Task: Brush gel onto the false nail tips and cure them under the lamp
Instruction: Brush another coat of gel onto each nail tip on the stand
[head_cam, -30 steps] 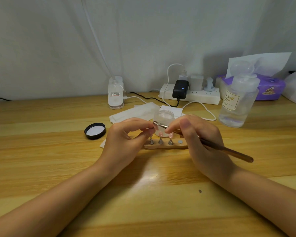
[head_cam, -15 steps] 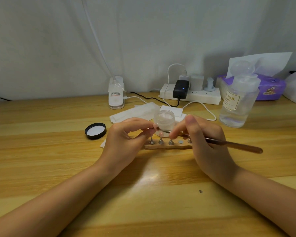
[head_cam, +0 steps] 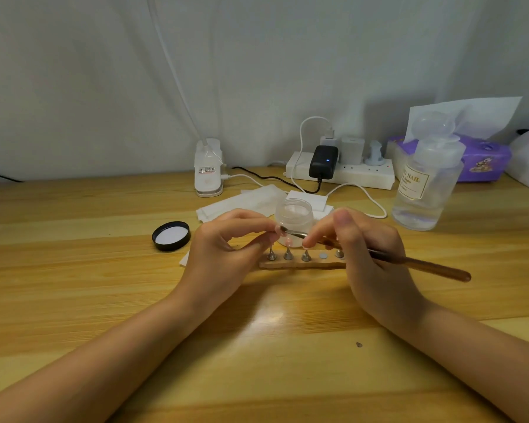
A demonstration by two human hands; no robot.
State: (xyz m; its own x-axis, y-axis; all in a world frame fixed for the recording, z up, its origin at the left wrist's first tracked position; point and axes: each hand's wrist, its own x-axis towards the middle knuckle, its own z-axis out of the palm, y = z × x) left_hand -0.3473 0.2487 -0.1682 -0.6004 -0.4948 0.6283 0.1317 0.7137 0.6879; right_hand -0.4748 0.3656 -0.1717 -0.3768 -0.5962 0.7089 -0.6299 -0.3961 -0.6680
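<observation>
My left hand [head_cam: 226, 248] pinches a pink false nail tip [head_cam: 277, 230] just above the left end of a wooden holder strip [head_cam: 300, 264]. Small metal stands [head_cam: 288, 254] rise from that strip, some with pink tips on them. My right hand [head_cam: 367, 248] grips a brown-handled gel brush [head_cam: 422, 265]; its metal end touches the held tip. An open frosted gel jar [head_cam: 293, 216] stands right behind the hands. The white clip lamp [head_cam: 208, 169] with a bendable neck stands at the back of the table.
A black jar lid [head_cam: 171, 236] lies left of my left hand. White wipes [head_cam: 242, 203] lie behind the jar. A power strip [head_cam: 348, 174] with chargers and cables, a clear pump bottle [head_cam: 425, 184] and a purple tissue pack [head_cam: 486, 161] line the back right.
The brush handle has swung a little lower and nearer, and its tip has shifted along the nail tip held by my left hand. The left hand has stayed in place.
</observation>
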